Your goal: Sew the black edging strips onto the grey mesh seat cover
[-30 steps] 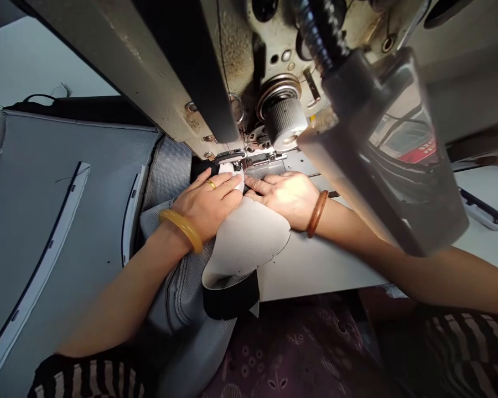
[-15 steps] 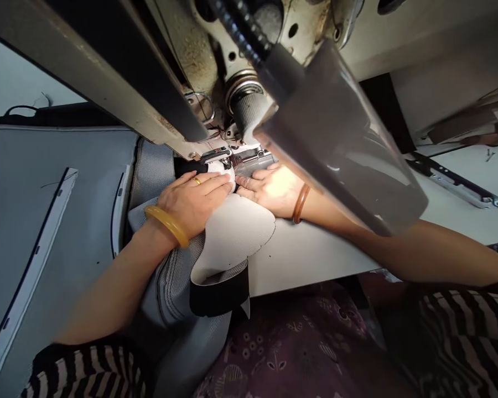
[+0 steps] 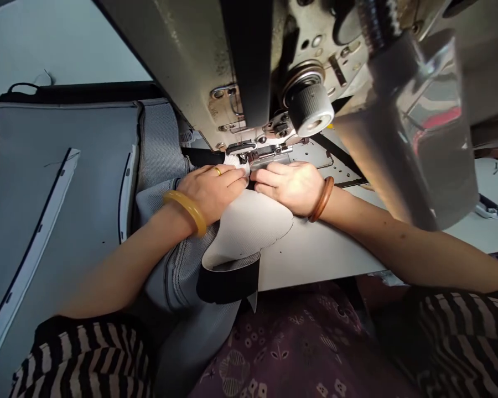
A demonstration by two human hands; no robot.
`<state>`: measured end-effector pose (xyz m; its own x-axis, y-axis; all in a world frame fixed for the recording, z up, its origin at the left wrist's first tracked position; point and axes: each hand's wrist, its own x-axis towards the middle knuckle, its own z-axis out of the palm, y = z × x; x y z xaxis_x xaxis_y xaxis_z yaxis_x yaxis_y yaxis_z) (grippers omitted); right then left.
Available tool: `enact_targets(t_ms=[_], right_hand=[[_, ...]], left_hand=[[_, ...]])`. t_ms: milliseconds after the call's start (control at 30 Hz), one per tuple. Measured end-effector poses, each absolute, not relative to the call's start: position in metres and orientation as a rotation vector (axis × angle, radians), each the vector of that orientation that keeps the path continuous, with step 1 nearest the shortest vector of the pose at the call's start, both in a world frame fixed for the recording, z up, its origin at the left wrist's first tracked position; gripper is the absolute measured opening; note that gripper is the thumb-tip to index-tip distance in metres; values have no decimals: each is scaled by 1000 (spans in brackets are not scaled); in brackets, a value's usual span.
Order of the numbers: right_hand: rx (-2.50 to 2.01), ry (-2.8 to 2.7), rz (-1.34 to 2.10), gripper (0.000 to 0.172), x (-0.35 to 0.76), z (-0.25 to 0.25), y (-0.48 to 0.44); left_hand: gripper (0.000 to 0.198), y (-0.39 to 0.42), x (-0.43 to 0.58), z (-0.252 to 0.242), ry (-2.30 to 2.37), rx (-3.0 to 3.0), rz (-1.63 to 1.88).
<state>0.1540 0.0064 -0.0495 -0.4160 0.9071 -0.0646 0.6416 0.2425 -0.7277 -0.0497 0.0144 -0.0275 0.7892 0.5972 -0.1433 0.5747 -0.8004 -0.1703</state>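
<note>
Pressing a pale mesh fabric piece [image 3: 249, 226] on the machine table [image 3: 327, 260], tip at the presser foot [image 3: 238, 148], with left hand [image 3: 209, 190] and right hand [image 3: 288, 187]; fingers [image 3: 232, 178] lying spread and flat, neither clenched nor grasping. Best bearing evenly on both sides of the foot. Also listing black binding [image 3: 228, 282] at the near edge, grey panel [image 3: 62, 182] leftward; showing no readable brand or label.

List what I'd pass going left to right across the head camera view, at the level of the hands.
Grey fabric panel → yellow bangle → left hand → right hand → brown wooden bangle → white sewing table
</note>
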Motion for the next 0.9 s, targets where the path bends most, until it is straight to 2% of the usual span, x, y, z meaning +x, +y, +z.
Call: enact_targets(t_ms=[167,233,533,700,900], right_hand=[[-1142,-2817,316,37,152,-47,1],[-1115,-2925,179,40,154,-45,0],[-1364,-3133,288,41,144,-23,3],[-1368,-3149,205,45,145,-26,0],[-1396,-3132,247,40,140,-21,1]], left_hand=[[31,12,-39,-16,-1095,-2867,523],[32,12,-37,-14,-1110,-2864,574],[33,16,-39,-20,-1062,-2866,496],[34,16,-36,-16,-1148,-2885,607],[35,19,-33,-13,-1179,-2865,638]])
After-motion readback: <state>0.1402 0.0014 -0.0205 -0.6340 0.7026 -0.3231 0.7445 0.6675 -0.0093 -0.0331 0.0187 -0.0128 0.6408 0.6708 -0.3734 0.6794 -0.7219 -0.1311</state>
